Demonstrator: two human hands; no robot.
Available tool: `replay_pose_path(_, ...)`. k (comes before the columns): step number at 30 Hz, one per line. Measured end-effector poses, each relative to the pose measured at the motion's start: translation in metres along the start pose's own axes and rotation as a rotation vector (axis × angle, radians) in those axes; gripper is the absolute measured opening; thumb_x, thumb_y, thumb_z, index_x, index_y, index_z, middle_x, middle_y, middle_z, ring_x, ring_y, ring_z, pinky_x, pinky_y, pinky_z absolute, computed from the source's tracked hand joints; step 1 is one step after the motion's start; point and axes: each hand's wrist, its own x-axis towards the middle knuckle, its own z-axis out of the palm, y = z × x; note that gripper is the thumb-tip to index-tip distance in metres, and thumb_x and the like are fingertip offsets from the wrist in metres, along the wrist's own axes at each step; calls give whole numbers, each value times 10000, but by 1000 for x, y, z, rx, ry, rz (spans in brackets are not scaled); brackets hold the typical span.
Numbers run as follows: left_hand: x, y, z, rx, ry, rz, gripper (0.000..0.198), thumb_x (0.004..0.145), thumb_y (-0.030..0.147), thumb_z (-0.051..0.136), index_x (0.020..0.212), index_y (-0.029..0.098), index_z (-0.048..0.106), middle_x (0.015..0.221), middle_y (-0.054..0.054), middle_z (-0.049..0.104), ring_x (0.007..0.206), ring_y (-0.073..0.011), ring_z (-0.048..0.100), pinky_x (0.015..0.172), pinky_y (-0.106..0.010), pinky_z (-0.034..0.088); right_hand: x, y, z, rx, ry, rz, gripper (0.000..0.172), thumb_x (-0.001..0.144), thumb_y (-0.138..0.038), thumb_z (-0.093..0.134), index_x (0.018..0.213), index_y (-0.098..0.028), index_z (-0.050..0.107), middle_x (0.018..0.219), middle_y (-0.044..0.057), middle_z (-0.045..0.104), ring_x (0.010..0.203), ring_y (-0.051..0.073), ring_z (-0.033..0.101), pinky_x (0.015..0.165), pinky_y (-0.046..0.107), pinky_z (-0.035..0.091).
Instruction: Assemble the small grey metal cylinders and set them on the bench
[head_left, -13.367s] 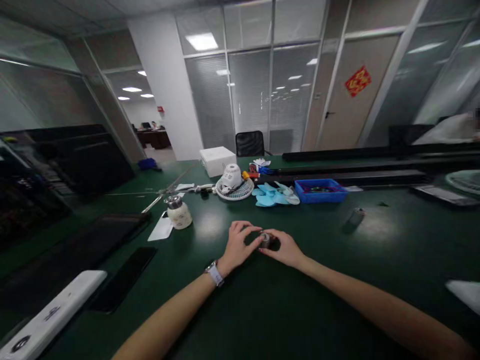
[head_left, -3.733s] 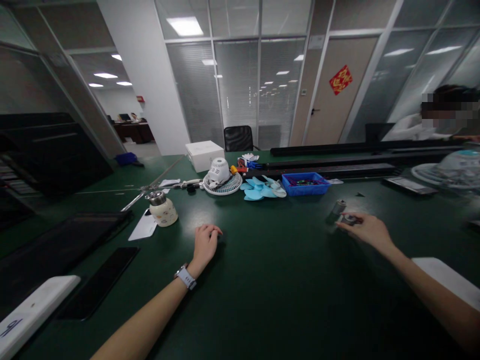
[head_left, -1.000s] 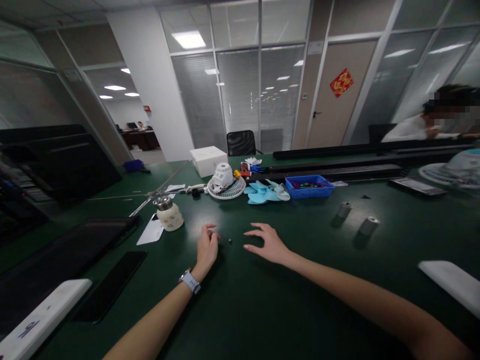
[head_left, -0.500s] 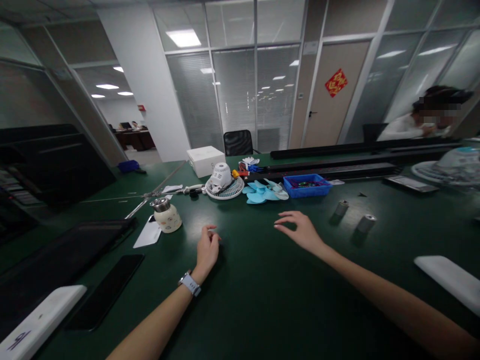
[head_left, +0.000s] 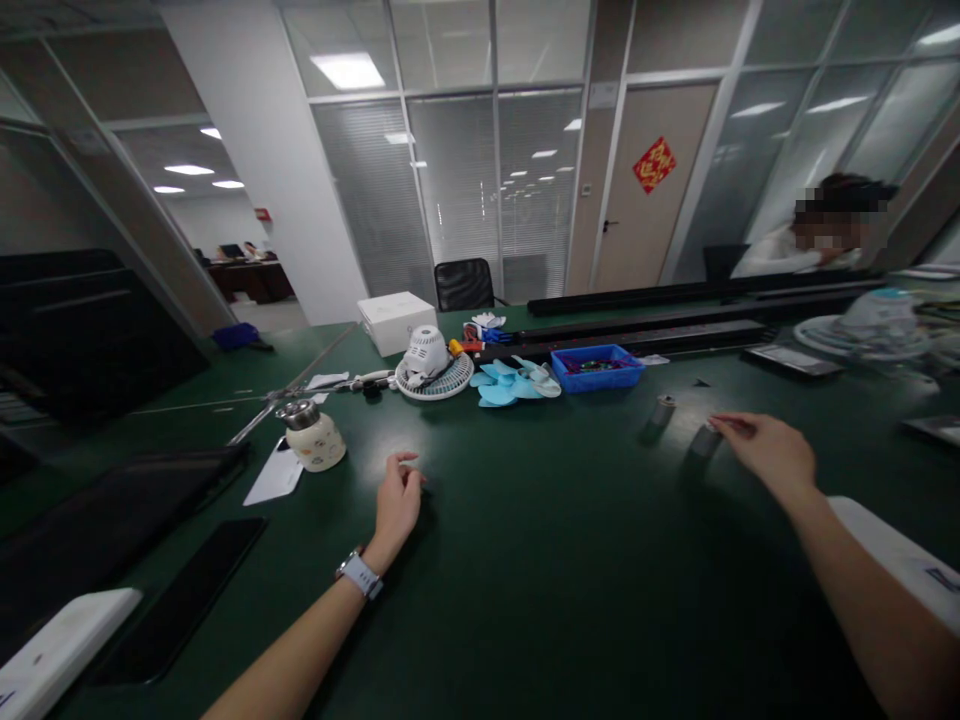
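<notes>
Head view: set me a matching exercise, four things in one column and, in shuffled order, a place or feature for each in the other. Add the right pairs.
1. right hand
2. left hand
3. cream bottle
4. light-blue fan blades

A. topped by a silver-coloured lid
B. next to the blue tray
C. fingertips at the top of a grey cylinder
D. just beyond a wristwatch

Pairs: 1-C, 2-D, 3-A, 4-B

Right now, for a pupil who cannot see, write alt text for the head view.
A person's right hand has its fingers at the top of a grey cylinder on a green table, near a second cylinder. The curled left hand is apart from both. Beyond lie light-blue fan blades and a blue tray.
</notes>
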Motion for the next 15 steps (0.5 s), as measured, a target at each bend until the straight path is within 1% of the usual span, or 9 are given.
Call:
replay_pose_path(2,0,0,0,-3,-7,-1,320,800,272,395,1099,186,469,749,-3,629,633,-167,595,644,-291,433,2,3,1,-9,-40,32,400,832,-532,511,1086,-286,699,965,64,682,815,233,591,604,298,378)
replay_pose_path(4,0,1,0,-9,-10,2,317,801,270,394,1097,185,468,746,-3,625,627,-168,590,641,-293,430,2,5,1,-1,-67,41,425,829,-546,501,1107,-286,690,1005,78,673,847,244,590,632,310,386)
replay_pose_path(6,-1,1,0,-18,-7,7,312,800,266,398,1092,184,471,742,-3,622,626,-170,590,639,-293,427,2,3,1,-21,3,-6,536,792,-607,511,1196,-281,643,1126,127,632,942,283,573,689,353,386)
replay_pose_path(8,-1,0,0,-24,-4,10,306,796,260,406,1084,184,477,736,-1,623,629,-170,594,640,-293,426,4,-6,2,-64,122,-100,711,729,-680,536,1309,-269,551,1236,179,564,1061,329,522,761,411,362)
replay_pose_path(9,0,0,0,-28,-2,11,302,795,257,410,1080,184,481,733,1,624,627,-169,596,640,-294,427,7,-12,3,-88,165,-152,785,702,-699,551,1347,-254,507,1253,198,547,1104,342,494,801,436,338)
replay_pose_path(10,0,0,0,-32,0,13,299,794,253,413,1076,184,485,729,2,625,622,-167,596,640,-294,428,10,-20,5,-105,182,-196,829,688,-695,570,1370,-233,475,1237,210,554,1129,343,476,842,454,308)
replay_pose_path(12,0,-1,0,-42,6,15,295,793,249,416,1070,182,490,719,4,624,609,-163,594,637,-294,432,19,-38,10,-120,149,-255,846,684,-634,619,1379,-185,444,1142,211,605,1124,322,479,911,475,236)
replay_pose_path(13,-1,-1,0,-46,9,17,294,793,248,416,1069,181,491,716,5,623,606,-162,594,636,-294,433,25,-46,13,-129,117,-262,838,681,-595,640,1371,-161,444,1093,208,625,1099,312,494,930,487,201)
replay_pose_path(15,-1,-1,1,-49,11,20,294,794,244,416,1072,179,490,718,5,623,609,-161,596,636,-292,435,36,-60,19,-143,57,-231,807,663,-531,670,1333,-126,476,1024,211,644,1027,303,526,928,514,166)
